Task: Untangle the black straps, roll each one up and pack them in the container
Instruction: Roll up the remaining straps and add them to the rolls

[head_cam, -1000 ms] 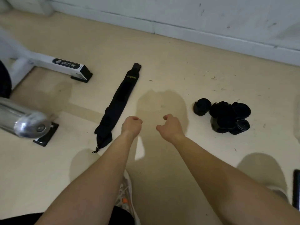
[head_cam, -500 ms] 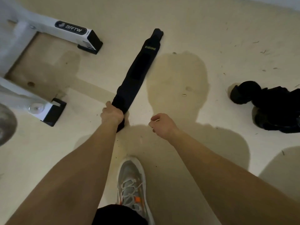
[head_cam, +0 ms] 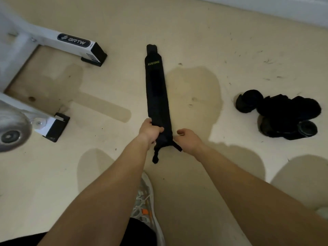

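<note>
- Shoe [head_cam: 143,206] stood on the floor [head_cam: 195,41] beneath the forearms, toe toward the strap.
- Left hand [head_cam: 150,129]: fingers were curled round the near end of the strap [head_cam: 156,93], gripping it low at the floor. A second before, this hand hung clenched and empty, clear of the strap. Half a second before, it had just arrived on that end.
- Right hand [head_cam: 188,139]: fingers were curled, just beside the same end, next to a short tab [head_cam: 177,147] sticking out toward it. Whether it pinched the tab could not be told. It had closed in from a position apart from the strap.
- Strap: one length, untangled, lay flat and nearly straight on the floor, running away from the hands, with yellow lettering near the far end. No roll had been started.
- Rolls [head_cam: 284,112]: a dark cluster of rolled straps sat on the floor to the right, well apart from the hands. The count could not be determined.
- Frame [head_cam: 76,43]: a white machine base with black end caps stood at far left, apart from the strap.
- Container: not in view.
- Assessment: the change from empty hands to a grip on the near end suggested rolling was about to begin from that end. This was the only loose strap in view. Packing appeared still to be done.
</note>
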`<state>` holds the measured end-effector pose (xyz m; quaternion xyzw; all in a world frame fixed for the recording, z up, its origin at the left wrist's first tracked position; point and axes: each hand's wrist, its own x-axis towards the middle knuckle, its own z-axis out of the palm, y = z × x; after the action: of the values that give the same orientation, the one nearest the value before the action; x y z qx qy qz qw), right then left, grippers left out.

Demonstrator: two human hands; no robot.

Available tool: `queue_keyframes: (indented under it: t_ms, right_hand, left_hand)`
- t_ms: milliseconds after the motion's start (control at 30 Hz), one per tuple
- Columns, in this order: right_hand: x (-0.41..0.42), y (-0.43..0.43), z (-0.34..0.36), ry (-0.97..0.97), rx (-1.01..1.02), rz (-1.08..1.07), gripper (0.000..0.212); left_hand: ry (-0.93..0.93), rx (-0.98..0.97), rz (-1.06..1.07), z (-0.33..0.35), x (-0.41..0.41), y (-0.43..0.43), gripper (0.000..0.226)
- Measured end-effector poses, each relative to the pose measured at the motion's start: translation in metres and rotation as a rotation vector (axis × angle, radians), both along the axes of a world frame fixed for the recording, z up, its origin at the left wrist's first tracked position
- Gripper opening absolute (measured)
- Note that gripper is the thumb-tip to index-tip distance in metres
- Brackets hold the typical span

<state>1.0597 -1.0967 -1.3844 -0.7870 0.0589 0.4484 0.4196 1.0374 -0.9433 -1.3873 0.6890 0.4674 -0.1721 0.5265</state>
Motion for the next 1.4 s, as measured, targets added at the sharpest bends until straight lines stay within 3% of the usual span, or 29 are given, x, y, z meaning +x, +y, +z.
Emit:
queue_keyframes:
  t_ms: [167, 333, 533, 600, 667, 767, 867, 967, 1100, 1300, 1400]
  right_hand:
    - [-0.001, -0.036, 0.043, -0.072, 0.056, -0.123, 0.036]
    - [0.004, -0.071, 0.101, -0.097, 0.147, -0.217, 0.035]
    - [0.003, -0.094, 0.181, -0.266, 0.29, -0.198, 0.023]
    - [0.006, -0.097, 0.212, -0.32, 0.342, -0.151, 0.013]
    - [0.01, -0.102, 0.242, -0.359, 0.367, -0.132, 0.016]
    - [0.013, -0.112, 0.282, -0.407, 0.363, -0.149, 0.013]
    - [0.015, -0.127, 0.316, -0.42, 0.443, -0.201, 0.018]
    - [0.016, -0.146, 0.346, -0.303, 0.617, -0.266, 0.028]
    - [0.018, -0.177, 0.374, -0.258, 0.739, -0.078, 0.05]
    - [0.016, -0.203, 0.393, -0.481, 0.643, -0.109, 0.027]
    - [0.014, -0.211, 0.394, -0.64, 0.531, -0.153, 0.018]
  left_hand:
    - [-0.112, -0.228, 0.062, 0.057, -0.001, -0.043, 0.02]
    - [-0.152, -0.331, 0.055, 0.128, -0.005, -0.063, 0.025]
    - [-0.262, -0.171, -0.067, 0.198, -0.005, -0.071, 0.041]
    - [-0.306, -0.09, -0.161, 0.227, -0.001, -0.073, 0.024]
    - [-0.317, -0.035, -0.263, 0.264, 0.002, -0.075, 0.007]
    - [-0.312, -0.005, -0.339, 0.317, 0.005, -0.076, 0.014]
    - [-0.351, -0.182, -0.351, 0.358, 0.004, -0.074, 0.022]
    - [-0.412, -0.433, -0.341, 0.385, 0.0, -0.075, 0.038]
    - [-0.532, -0.6, -0.36, 0.402, -0.002, -0.083, 0.042]
    - [-0.687, -0.469, -0.468, 0.41, 0.006, -0.118, 0.02]
    - [-0.735, -0.235, -0.477, 0.401, 0.014, -0.135, 0.019]
